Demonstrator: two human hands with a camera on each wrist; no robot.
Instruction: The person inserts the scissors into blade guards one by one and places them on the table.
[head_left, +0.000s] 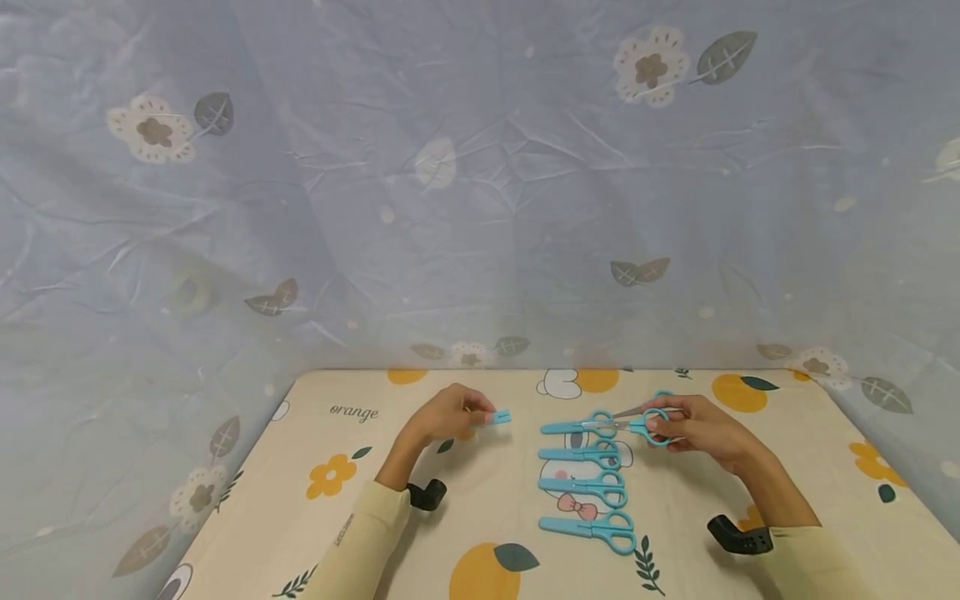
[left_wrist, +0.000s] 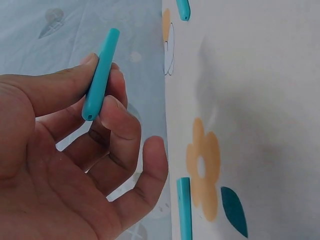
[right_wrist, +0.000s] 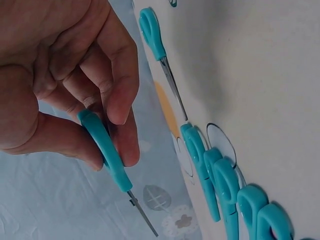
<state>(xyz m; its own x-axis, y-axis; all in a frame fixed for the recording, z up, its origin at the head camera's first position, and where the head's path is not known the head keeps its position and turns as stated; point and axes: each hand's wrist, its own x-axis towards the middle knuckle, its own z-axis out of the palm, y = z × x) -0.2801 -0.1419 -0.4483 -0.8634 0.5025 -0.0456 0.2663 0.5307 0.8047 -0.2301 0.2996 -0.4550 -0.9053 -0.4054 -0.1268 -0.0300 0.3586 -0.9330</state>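
Observation:
My left hand point(head_left: 453, 414) pinches a small light-blue scissors sheath point(left_wrist: 102, 75) between thumb and fingers, raised above the table. In my right hand point(head_left: 701, 429) is a pair of blue-handled scissors point(right_wrist: 111, 152), gripped by the handle, with bare blades pointing left toward the sheath. Sheath and blades are apart. Behind the right hand lies another bare-bladed pair of scissors point(right_wrist: 153, 35), partly hidden in the head view. Between the hands, several sheathed scissors point(head_left: 577, 484) lie in a column, their handles to the right.
A further blue sheath point(left_wrist: 185, 210) lies on the table at the bottom of the left wrist view. The table wears a cream cloth point(head_left: 420, 533) printed with oranges and flowers. A grey-blue patterned curtain point(head_left: 480, 208) hangs behind it.

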